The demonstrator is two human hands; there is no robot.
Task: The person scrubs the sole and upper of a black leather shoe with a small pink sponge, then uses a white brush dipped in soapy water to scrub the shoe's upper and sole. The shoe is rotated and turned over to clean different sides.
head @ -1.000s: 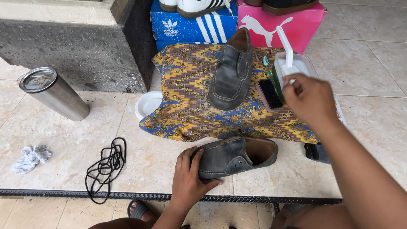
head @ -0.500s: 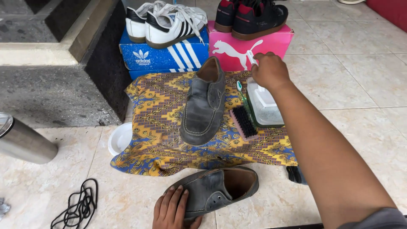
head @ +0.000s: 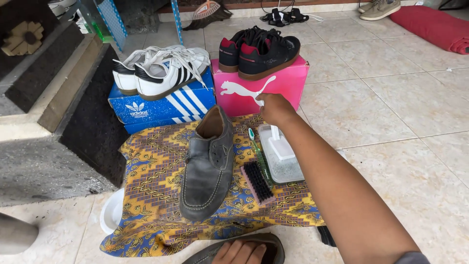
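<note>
My right hand (head: 274, 108) reaches forward over the patterned yellow-and-blue cloth (head: 151, 205) and grips the white handle of a brush (head: 280, 144) that stands in a clear plastic tray (head: 287, 171). A grey leather shoe (head: 209, 164) lies on the cloth to the left of the tray. Between them lie a black-bristled brush (head: 258, 182) and a green toothbrush (head: 257, 152). At the bottom edge my left hand (head: 242, 252) rests on the second grey shoe (head: 273, 243) on the floor.
Behind the cloth stand a blue shoebox (head: 161, 108) with white sneakers (head: 163, 68) on it and a pink shoebox (head: 288, 85) with black sneakers (head: 259, 51). A white bowl (head: 111, 215) peeks out left of the cloth. A dark stone step (head: 53, 146) is at the left.
The view has tilted up and forward. My right hand has drawn back from the pink box to the tray and taken hold of the white brush handle. My left hand stays on the floor shoe.
</note>
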